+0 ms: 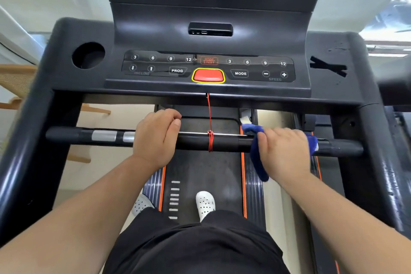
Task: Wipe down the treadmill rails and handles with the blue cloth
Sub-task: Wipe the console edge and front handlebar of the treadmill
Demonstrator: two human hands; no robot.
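plainly the right hand (283, 151) clamps the blue cloth (258, 158) around the crossbar handle (224, 143) right of the red cord (210, 140) to rub it, while the left hand (155, 138), curled over the bar left of the cord, likely steadies the person.

Wooden chair (15, 81) (woven cane back) at far left

Left hand (155, 138), right hand (283, 153) (both curled)
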